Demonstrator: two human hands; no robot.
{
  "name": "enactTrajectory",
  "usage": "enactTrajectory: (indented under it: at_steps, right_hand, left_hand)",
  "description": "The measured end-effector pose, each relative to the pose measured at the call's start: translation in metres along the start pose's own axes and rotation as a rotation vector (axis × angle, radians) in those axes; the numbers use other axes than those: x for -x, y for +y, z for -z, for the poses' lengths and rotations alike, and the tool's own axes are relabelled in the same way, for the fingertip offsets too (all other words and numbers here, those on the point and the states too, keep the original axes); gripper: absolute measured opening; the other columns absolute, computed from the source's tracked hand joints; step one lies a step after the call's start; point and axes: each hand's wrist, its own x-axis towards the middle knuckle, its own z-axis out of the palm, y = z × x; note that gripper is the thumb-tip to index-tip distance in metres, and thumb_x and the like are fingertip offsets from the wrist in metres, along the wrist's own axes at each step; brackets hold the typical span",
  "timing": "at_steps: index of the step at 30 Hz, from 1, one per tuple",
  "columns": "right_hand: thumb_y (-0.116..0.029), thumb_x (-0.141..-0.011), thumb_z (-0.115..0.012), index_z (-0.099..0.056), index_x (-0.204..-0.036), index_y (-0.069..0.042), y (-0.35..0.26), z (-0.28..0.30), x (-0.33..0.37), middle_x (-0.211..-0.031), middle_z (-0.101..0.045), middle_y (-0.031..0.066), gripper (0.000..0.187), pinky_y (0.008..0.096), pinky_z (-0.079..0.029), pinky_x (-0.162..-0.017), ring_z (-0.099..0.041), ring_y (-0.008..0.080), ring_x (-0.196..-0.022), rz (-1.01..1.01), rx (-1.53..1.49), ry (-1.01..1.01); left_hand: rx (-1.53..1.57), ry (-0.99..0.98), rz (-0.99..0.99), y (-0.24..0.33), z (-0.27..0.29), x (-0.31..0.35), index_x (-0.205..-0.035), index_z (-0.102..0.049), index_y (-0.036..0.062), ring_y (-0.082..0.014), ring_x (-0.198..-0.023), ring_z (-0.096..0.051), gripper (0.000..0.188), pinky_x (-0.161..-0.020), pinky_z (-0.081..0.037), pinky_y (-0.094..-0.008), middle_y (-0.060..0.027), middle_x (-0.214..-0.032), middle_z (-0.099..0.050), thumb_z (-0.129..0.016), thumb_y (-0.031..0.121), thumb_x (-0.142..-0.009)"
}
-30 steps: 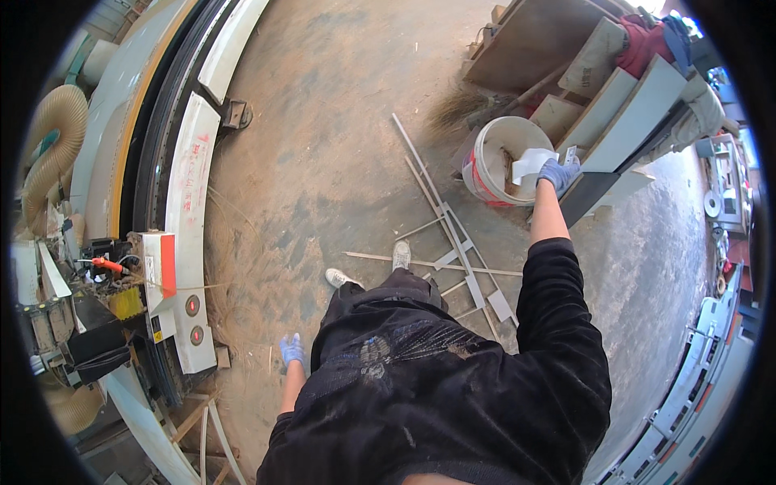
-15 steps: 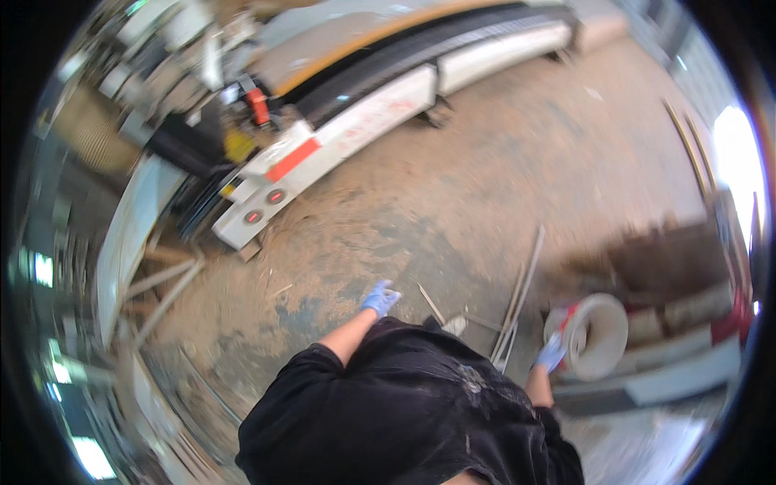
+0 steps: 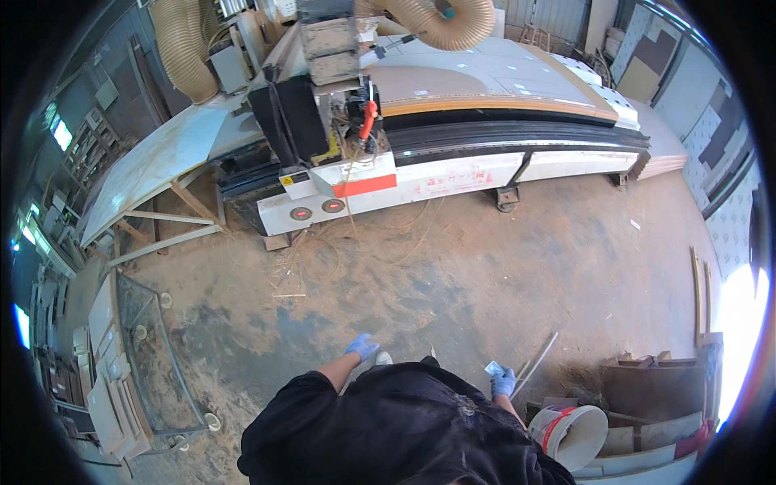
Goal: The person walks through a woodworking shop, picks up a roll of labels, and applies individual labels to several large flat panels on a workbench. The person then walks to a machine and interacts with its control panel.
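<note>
My left hand, in a blue glove, hangs free over the dusty floor with its fingers loosely stretched and nothing in it. One light-coloured shoe shows beside it. In my right hand, gloved the same way, is a small pale flat piece, pinched at the fingertips; its exact kind is too small to tell. Just behind that hand stands a white bucket with a red band, next to my right forearm. Thin strips lie on the floor to its right.
A long white flatbed cutting machine spans the far side, with a large board on its bed and ribbed hoses above. A wheeled rack with panels stands left. Board offcuts sit in a bin at right.
My view has swung round to the right and levelled toward the machine. My right hand has come away from the bucket, and the pale piece now shows in it.
</note>
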Motion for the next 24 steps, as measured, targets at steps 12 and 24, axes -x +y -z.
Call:
enactTrajectory:
  at_steps: [12, 24]
  right_hand:
    - [-0.010, -0.081, -0.057, -0.060, -0.085, 0.000, -0.147, -0.150, 0.015, -0.070, -0.061, 0.0082, 0.011, 0.0282, -0.045, -0.049, -0.054, 0.0138, -0.053, -0.090, -0.366, -0.370]
    - [-0.012, -0.081, -0.056, -0.065, -0.093, -0.006, -0.188, -0.150, -0.019, -0.065, -0.062, 0.0090, 0.016, 0.0288, -0.045, -0.049, -0.056, 0.0140, -0.051, 0.197, 0.096, -0.601]
  left_hand:
    - [0.445, 0.170, 0.342, -0.177, 0.055, 0.018, -0.122, -0.049, 0.0020, -0.0328, -0.116, -0.047, 0.056, -0.097, -0.038, -0.0380, -0.0193, -0.127, -0.048, -0.062, 0.037, -0.080]
    - [0.491, 0.163, 0.210, -0.155, 0.007, -0.018, -0.124, -0.049, 0.0053, -0.0335, -0.118, -0.046, 0.058, -0.098, -0.037, -0.0383, -0.0170, -0.130, -0.047, -0.057, 0.044, -0.082]
